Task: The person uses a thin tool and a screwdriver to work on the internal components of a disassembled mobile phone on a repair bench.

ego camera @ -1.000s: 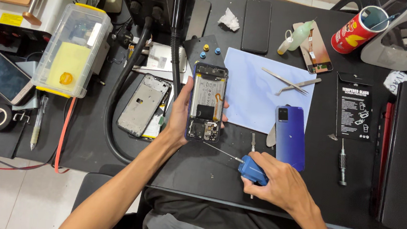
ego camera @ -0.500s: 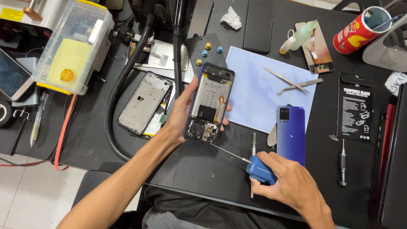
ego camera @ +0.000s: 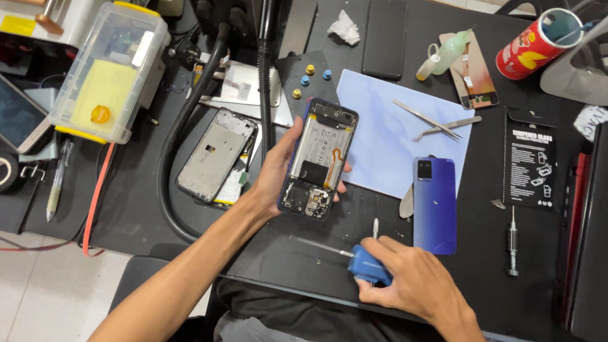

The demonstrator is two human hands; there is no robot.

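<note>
Phone: opened, back off, boards and battery showing; held just above the black mat, tilted slightly, lower end toward the person.
Left hand: wrapped around the phone from its left side, thumb on the left edge, fingertips showing at the right edge.
Right hand: resting on the mat near the front edge, fingers closed around a blue-handled screwdriver.
Screwdriver: lying nearly flat, thin shaft pointing left, tip below the phone and apart from it.
Back cover: blue, flat on the mat just right of the phone, its upper part on the pale blue sheet.
Tweezers: two pairs crossed on the sheet.
Frame: a second, stripped phone frame lying left of the held phone.
Small driver: loose on the mat, right of the back cover.
Hose: black, curving along the mat left of the frame.
Can: red, at the far right corner.
</note>
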